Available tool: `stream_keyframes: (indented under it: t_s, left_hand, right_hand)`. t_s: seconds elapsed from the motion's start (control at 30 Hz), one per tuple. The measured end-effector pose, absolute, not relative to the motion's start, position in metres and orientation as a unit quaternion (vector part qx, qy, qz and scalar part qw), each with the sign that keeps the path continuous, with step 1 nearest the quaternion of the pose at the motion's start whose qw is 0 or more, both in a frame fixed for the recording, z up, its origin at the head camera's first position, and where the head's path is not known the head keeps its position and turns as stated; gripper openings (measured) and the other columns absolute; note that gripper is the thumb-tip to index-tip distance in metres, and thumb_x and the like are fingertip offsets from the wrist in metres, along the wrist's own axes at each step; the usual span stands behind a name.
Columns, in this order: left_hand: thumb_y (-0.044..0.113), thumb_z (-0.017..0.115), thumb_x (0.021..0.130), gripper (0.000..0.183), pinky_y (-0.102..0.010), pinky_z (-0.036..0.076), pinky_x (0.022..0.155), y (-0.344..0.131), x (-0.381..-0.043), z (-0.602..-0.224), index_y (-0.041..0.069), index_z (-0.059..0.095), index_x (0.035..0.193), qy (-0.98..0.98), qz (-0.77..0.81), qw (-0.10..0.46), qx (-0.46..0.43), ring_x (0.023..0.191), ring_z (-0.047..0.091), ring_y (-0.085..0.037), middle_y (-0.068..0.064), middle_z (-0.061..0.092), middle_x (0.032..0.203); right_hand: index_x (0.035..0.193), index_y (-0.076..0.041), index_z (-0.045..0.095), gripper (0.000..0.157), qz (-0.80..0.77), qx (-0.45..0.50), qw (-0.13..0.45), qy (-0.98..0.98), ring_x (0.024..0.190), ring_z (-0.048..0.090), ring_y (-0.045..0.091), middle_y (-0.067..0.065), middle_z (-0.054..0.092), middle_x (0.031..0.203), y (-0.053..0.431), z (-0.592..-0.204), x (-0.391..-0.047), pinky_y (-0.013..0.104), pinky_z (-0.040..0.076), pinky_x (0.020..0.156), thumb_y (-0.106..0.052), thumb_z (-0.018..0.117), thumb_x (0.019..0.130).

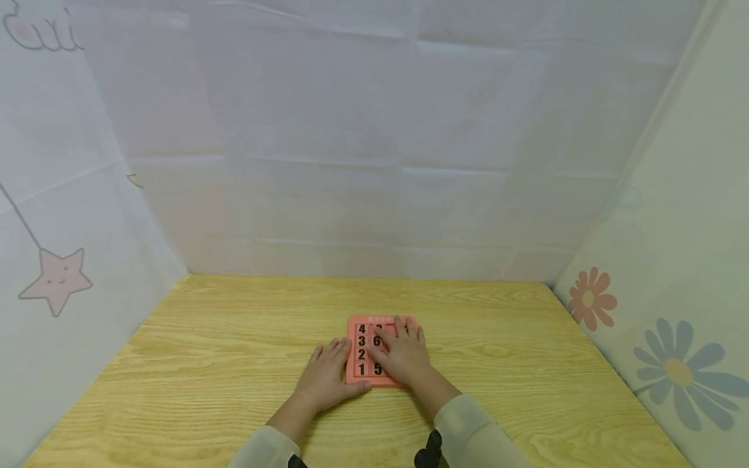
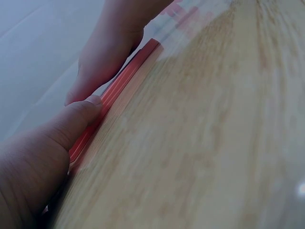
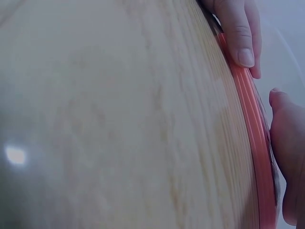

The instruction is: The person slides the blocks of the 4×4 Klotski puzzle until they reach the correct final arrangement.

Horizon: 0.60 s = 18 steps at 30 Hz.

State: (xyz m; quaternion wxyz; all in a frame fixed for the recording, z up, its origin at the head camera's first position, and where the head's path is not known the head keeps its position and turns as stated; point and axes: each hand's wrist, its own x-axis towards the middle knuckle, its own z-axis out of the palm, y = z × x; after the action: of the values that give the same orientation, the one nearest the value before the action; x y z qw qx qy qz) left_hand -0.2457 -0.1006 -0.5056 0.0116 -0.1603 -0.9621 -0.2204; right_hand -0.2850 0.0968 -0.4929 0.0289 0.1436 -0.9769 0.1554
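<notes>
A pink sliding number puzzle [image 1: 350, 376] lies flat on the wooden table, with black digits on its tiles. Digits 1 to 4 run up the left column; 5 and 6 show beside them. My left hand [image 1: 325, 380] holds the near left corner, fingers along the left side and thumb on the near edge. Over the right part of the puzzle my right hand [image 1: 405, 354] lies spread, fingers fairly straight, touching the tiles and hiding those beneath. In the left wrist view the puzzle's side [image 2: 126, 76] shows edge-on; the right wrist view shows its near side [image 3: 250, 105] too.
The wooden table [image 1: 234, 325] extends around the puzzle on all sides. A pale cloth wall [image 1: 374, 195] stands behind it, with patterned cloth at the left and right bearing a star [image 1: 55, 281] and flowers [image 1: 677, 372].
</notes>
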Motion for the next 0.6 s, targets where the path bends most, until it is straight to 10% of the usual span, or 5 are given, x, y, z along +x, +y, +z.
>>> stream_keyframes:
  t_s: [0.6]
  left_hand:
    - [0.075,0.061,0.078,0.107,-0.055,0.016,0.123,-0.1,-0.246,-0.507,0.003,0.034,0.152,-0.962,-0.219,0.013,-0.162,0.149,0.028,-0.034,-0.015,0.036,0.157]
  right_hand:
    - [0.146,-0.03,0.047,0.063,0.141,0.126,0.022,-0.982,0.151,0.014,0.042,0.014,0.025,0.162,0.112,-0.492,-0.284,0.063,0.012,0.121,-0.067,0.039,0.096]
